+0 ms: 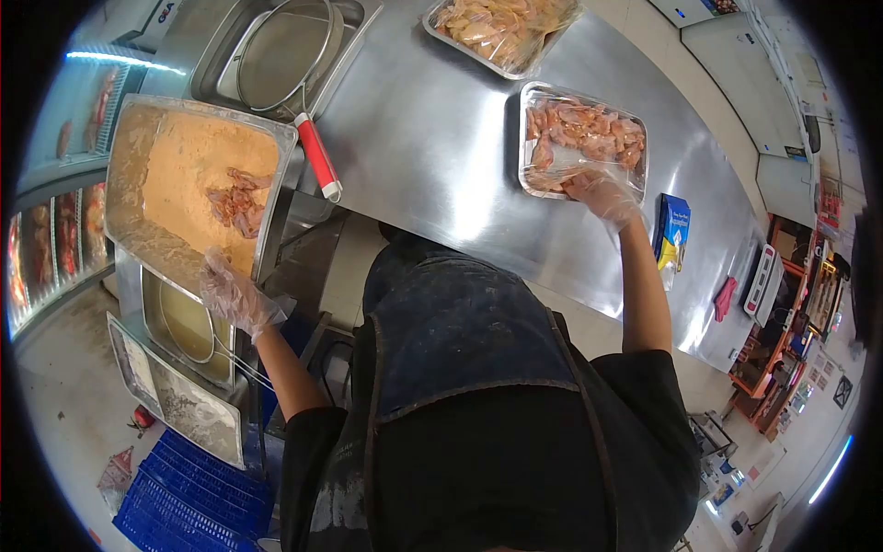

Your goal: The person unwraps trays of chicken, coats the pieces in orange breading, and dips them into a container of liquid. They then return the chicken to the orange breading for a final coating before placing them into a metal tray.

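My left hand (pixel 235 293), in a clear plastic glove, is over the near edge of a metal tub (pixel 121 204) of orange-tan breading powder (pixel 184 161). Its fingers look loosely bent and apart, with nothing visible in them. Several raw chicken pieces (pixel 241 202) lie on the powder at the tub's right side. My right hand (pixel 602 196), also gloved, reaches into the near side of a metal tray (pixel 526 138) of raw, reddish chicken pieces (pixel 589 131). Its fingers close on a chicken piece (pixel 572 184), partly hidden by the glove.
A second tray (pixel 501 32) of paler chicken stands behind. A red-handled strainer (pixel 317 156) rests over a steel basin at the back left. On the steel table (pixel 414 138) are a blue-and-yellow packet (pixel 673 230) and a scale (pixel 763 283). Blue crates (pixel 193 492) stand lower left.
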The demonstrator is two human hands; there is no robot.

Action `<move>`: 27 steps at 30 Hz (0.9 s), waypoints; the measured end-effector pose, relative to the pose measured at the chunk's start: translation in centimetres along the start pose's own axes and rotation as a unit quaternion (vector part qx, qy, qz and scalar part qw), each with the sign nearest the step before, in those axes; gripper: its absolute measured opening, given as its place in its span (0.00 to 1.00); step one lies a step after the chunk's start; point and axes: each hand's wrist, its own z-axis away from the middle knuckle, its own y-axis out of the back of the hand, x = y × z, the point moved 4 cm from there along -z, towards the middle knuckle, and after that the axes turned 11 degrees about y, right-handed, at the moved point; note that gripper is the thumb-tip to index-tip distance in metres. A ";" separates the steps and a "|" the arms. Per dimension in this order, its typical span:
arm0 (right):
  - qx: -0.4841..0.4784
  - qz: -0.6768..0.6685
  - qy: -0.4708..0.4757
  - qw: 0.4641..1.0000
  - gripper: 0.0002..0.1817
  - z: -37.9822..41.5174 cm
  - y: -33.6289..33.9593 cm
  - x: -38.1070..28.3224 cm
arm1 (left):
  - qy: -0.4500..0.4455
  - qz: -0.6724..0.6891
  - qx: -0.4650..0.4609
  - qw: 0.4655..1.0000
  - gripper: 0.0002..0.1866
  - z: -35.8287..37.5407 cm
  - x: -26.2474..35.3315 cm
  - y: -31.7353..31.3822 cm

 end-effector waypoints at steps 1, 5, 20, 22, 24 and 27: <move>-0.001 0.001 -0.002 1.000 0.18 -0.1 -0.1 1.1 | 0.001 -0.001 -0.002 1.000 0.22 -0.1 -0.3 0.0; -0.025 0.026 -0.067 0.997 0.20 1.3 2.1 -0.5 | -0.008 0.046 -0.014 0.999 0.22 -0.4 -1.2 -0.7; -0.043 -0.252 0.464 0.848 0.33 -8.7 -7.0 -43.7 | -0.186 -0.060 0.071 0.978 0.18 -0.8 -2.4 1.0; 0.044 -0.102 0.541 0.833 0.34 -7.6 -7.0 -45.2 | -0.130 0.137 0.007 0.982 0.18 -0.8 -4.0 0.4; 0.031 -0.189 0.420 0.887 0.34 -5.9 -5.5 -43.9 | -0.146 0.121 0.075 0.979 0.18 -0.6 -3.4 1.7; 0.182 -0.182 0.431 0.865 0.30 -6.8 -6.8 -32.8 | -0.167 0.090 0.219 0.957 0.18 0.7 3.1 4.6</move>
